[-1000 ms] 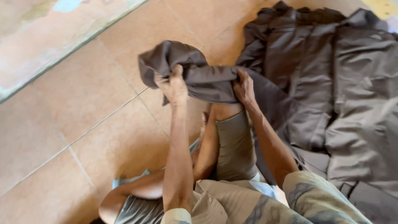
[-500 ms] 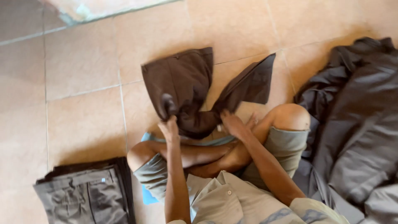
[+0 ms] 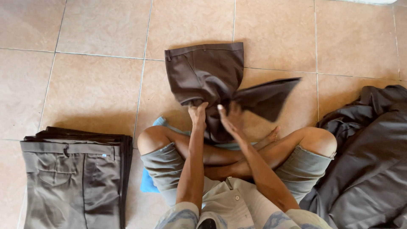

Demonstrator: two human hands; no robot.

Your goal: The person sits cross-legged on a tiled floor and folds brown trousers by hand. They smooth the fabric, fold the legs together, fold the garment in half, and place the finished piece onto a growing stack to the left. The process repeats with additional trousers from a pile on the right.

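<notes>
You sit cross-legged on tiled floor (image 3: 93,89). Brown trousers (image 3: 205,72) lie on floor right in front of your knees, waistband far from you. One trouser leg (image 3: 265,97) sticks out to right, blurry. Your left hand (image 3: 198,115) pinches brown cloth near middle, fingers closed on it. Your right hand (image 3: 229,118) touches same cloth just beside left hand; can't tell if it grips. Neat stack of folded trousers (image 3: 74,178) sits by your left knee. Loose dark pile (image 3: 366,165) lies by right knee. Blue mat (image 3: 148,184) under you.
</notes>
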